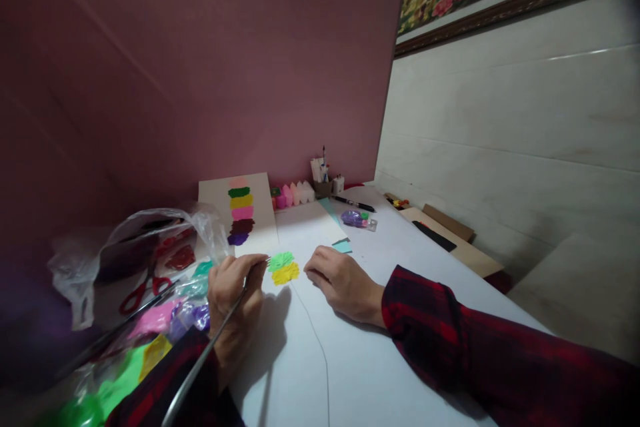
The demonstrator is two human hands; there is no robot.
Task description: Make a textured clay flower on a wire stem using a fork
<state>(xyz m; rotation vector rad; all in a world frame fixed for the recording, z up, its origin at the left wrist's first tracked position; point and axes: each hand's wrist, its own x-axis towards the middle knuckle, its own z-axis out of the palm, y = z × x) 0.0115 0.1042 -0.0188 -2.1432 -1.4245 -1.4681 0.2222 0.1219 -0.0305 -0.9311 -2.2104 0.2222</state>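
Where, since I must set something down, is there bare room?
Bare white surface lies between the red-black plaid sleeves, crossed by a thin dark line, and between the right hand and the clear purple packet. The left side is crowded with colourful plastic packets and red-handled scissors.

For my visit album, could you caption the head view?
Left hand holding a metal tool beside a green patch and a yellow patch, the right hand opposite.

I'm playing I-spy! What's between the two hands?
In the head view, a green patch and a yellow patch lie between the left hand and the right hand; a metal tool seems to touch the green.
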